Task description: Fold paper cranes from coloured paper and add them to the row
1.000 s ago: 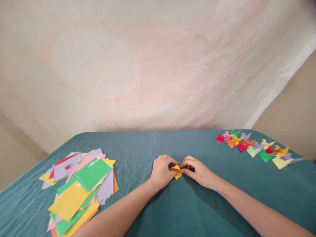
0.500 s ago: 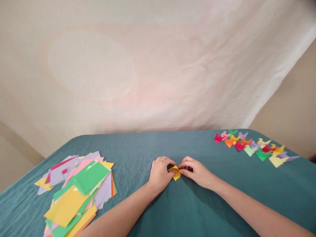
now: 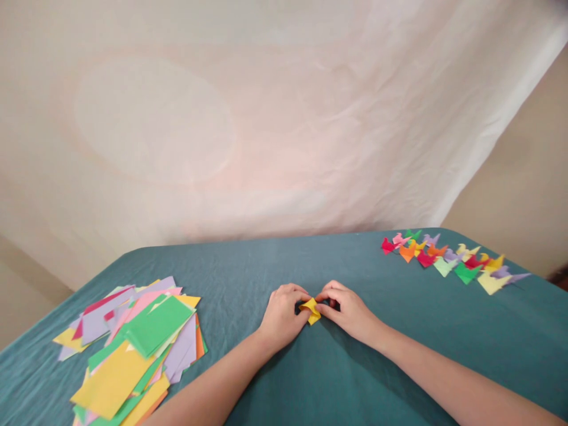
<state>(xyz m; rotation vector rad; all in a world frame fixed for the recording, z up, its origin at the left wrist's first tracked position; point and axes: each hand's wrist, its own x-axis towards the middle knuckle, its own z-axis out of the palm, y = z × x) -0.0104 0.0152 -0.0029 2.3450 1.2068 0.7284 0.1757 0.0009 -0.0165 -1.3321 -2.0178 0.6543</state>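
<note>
A small piece of folded yellow paper [image 3: 312, 311] is between my hands, just above or on the dark green cloth. My left hand [image 3: 284, 315] pinches its left side, thumb in front and fingers behind. On its right edge, my right hand [image 3: 345, 307] grips with thumb and forefinger. The fingertips cover parts of the paper, so its full fold shape is hidden.
Loose sheets of coloured paper [image 3: 155, 325] lie in an untidy pile on the left of the table [image 3: 248, 266]. Several folded paper birds [image 3: 468, 273] stand in rows at the back right. A pale cloth [image 3: 284, 118] hangs behind the table.
My right thumb and forefinger have closed on the right edge of the yellow paper, whose curled part now looks more pointed. The view has shifted slightly.
</note>
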